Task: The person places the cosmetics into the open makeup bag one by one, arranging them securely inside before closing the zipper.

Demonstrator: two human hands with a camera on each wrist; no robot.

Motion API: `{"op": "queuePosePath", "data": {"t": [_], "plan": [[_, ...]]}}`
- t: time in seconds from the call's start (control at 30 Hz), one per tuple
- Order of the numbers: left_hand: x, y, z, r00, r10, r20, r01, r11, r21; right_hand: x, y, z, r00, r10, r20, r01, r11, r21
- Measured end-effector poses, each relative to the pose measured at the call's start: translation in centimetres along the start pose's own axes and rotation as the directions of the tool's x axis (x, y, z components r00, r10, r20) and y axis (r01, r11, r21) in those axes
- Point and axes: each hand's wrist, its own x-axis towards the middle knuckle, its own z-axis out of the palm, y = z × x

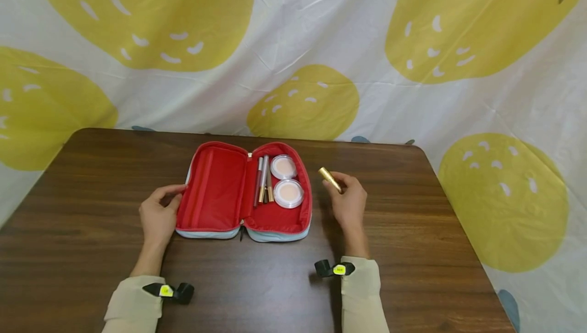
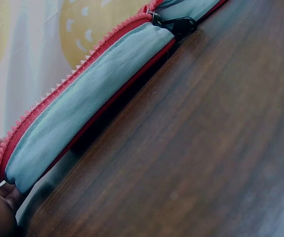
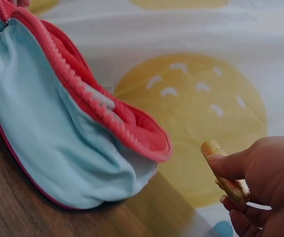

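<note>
A makeup pouch [image 1: 213, 190], light blue outside and red inside, lies unzipped and spread flat on the table. My left hand [image 1: 158, 216] grips the pouch's left edge between thumb and fingers; in the left wrist view the fingers [image 2: 12, 195] reach under its blue side. Just right of the pouch, my right hand [image 1: 349, 200] pinches a gold lipstick tube [image 1: 329, 179], held above the table. Inside the pouch's right half are two round compacts [image 1: 288, 193] and several slim cosmetic pencils or tubes [image 1: 263, 180]. The right wrist view shows the lipstick tube [image 3: 225, 173] between thumb and fingers.
The dark wooden table [image 1: 275, 282] ends at a back edge close behind the pouch. A white curtain [image 1: 312, 17] with yellow fruit prints hangs behind it. A black zipper pull [image 1: 241, 233] sticks out at the pouch's front.
</note>
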Motion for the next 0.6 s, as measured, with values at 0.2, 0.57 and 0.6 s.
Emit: {"op": "queuePosePath", "data": {"t": [0.2,0.57,0.6], "plan": [[0.0,-0.1,0.0,1.000,-0.001,-0.005,0.001,1.000,0.010,-0.3,-1.0,0.4,0.994,-0.087,0.072,0.087,0.996,0.001],[0.0,-0.1,0.0,1.000,-0.007,-0.003,0.007,1.000,0.022,-0.6,-1.5,1.1,0.974,-0.181,0.138,0.185,0.983,-0.016],[0.0,-0.1,0.0,1.000,-0.006,-0.002,0.006,1.000,0.023,-0.6,-1.6,1.1,0.973,-0.184,0.142,0.188,0.982,-0.016]]}}
